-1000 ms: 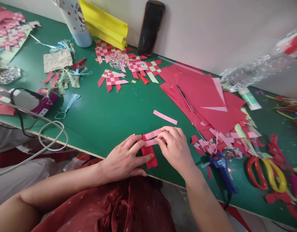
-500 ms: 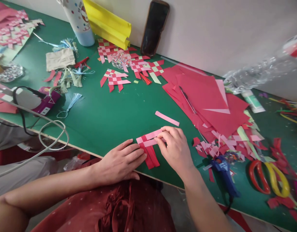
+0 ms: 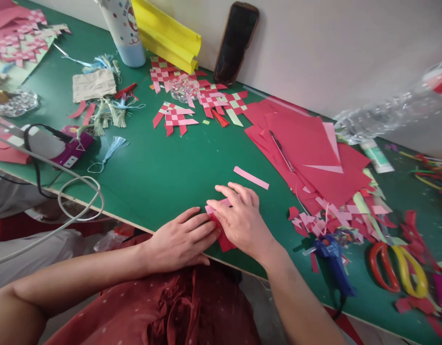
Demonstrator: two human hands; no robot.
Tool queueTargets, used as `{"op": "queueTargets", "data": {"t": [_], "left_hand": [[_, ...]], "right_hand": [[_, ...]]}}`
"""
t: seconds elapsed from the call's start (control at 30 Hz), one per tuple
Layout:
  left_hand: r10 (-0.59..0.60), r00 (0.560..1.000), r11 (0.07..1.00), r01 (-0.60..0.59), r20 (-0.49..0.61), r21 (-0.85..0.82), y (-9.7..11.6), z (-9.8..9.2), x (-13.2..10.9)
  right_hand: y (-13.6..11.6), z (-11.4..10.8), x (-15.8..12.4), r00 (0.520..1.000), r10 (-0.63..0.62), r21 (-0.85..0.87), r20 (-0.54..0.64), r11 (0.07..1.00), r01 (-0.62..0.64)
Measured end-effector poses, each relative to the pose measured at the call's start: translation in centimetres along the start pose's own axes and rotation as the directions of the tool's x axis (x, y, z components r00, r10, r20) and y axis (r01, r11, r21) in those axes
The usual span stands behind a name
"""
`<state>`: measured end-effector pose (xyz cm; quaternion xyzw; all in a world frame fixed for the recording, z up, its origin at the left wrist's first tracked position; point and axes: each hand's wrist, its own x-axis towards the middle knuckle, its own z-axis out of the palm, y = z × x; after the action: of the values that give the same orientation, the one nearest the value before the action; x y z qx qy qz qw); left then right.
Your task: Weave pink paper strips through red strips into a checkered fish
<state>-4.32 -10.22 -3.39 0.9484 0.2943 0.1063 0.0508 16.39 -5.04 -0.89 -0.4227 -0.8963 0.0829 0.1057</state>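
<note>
Near the table's front edge lies a small weave of red paper strips [image 3: 225, 243] crossed by pink strips. My left hand [image 3: 183, 239] rests flat at its left side, fingers stretched out and fingertips on the red paper. Over most of the weave lies my right hand [image 3: 242, 220], its fingers extended and its thumb on the pink paper near the upper left corner. Much of the weave is hidden under this hand. Just beyond my right fingers is a loose pink paper strip [image 3: 251, 177].
Red paper sheets [image 3: 303, 158] with a pen-like tool [image 3: 282, 151] lie to the right. Nearer are paper scraps, a blue glue gun [image 3: 334, 263] and scissors [image 3: 382, 266]. Finished weaves [image 3: 176, 119], tassels [image 3: 113, 151] and a bottle [image 3: 131, 48] stand or lie farther left; a phone [image 3: 237, 43] leans on the wall.
My right hand has shifted left over the weave, from pinching the pink strips' right ends to lying across them with fingers spread. My left hand stays in place on the weave.
</note>
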Motion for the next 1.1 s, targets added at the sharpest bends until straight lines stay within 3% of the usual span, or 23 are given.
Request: {"op": "queueTargets", "data": {"t": [0.5,0.7,1.1], "left_hand": [[0.000,1.000,0.999,0.000,0.010,-0.040,0.0,-0.5,0.3],[-0.041,0.999,0.997,0.042,0.022,-0.068,0.4,-0.6,1.2],[-0.090,0.996,0.996,0.089,-0.014,-0.028,0.8,0.0,1.3]], "right_hand": [[2.0,-0.5,-0.7,0.994,0.089,0.022,-0.059,0.996,-0.088],[2.0,-1.4,-1.6,0.995,0.033,0.052,-0.090,0.998,-0.029],[2.1,0.2,-2.1,0.993,0.106,0.106,-0.052,0.989,-0.100]]}}
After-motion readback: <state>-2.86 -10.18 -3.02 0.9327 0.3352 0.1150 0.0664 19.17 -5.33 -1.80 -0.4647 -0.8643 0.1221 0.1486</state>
